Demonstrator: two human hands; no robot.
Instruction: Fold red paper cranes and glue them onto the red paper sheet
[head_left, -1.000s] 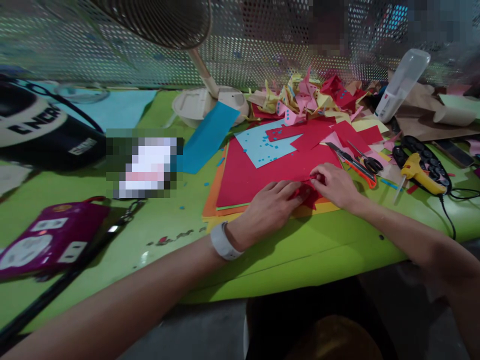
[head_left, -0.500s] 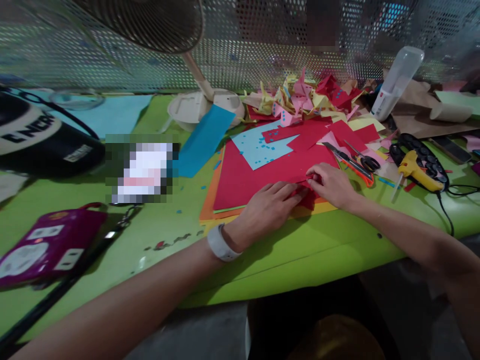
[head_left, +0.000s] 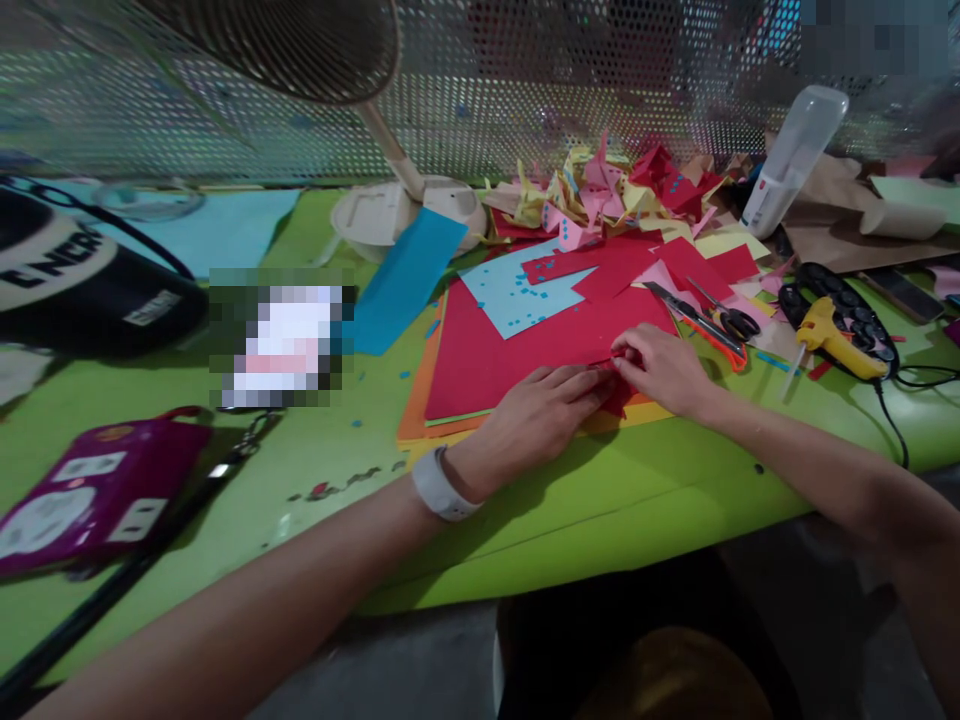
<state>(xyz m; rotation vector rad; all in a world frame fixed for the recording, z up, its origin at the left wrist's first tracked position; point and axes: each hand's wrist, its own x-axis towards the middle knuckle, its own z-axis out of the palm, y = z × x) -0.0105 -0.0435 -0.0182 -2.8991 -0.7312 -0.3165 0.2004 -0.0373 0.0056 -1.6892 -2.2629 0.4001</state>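
My left hand (head_left: 541, 412), with a white band on its wrist, lies with its fingers stretched flat on red paper near the front of a stack. My right hand (head_left: 660, 368) is closed, thumb and fingertips pinching the edge of a small red piece of paper (head_left: 616, 397) just beyond the left fingertips. Much of that piece is hidden under both hands. Beneath lies a large red sheet (head_left: 480, 365) over orange and yellow ones. On it rests a light blue sheet (head_left: 501, 305) sprinkled with tiny blue paper bits.
Right of the stack lie a utility knife (head_left: 697, 325), scissors (head_left: 731, 318) and a yellow glue gun (head_left: 840, 345) with its cord. Folded paper shapes (head_left: 600, 195) pile up behind. A fan base (head_left: 450, 212), a phone (head_left: 281, 345), a purple pouch (head_left: 112, 485) and a black tumbler (head_left: 97, 285) stand leftward.
Both hands stay almost in place, the right still pinching the small red paper. The whole view has shifted very slightly.
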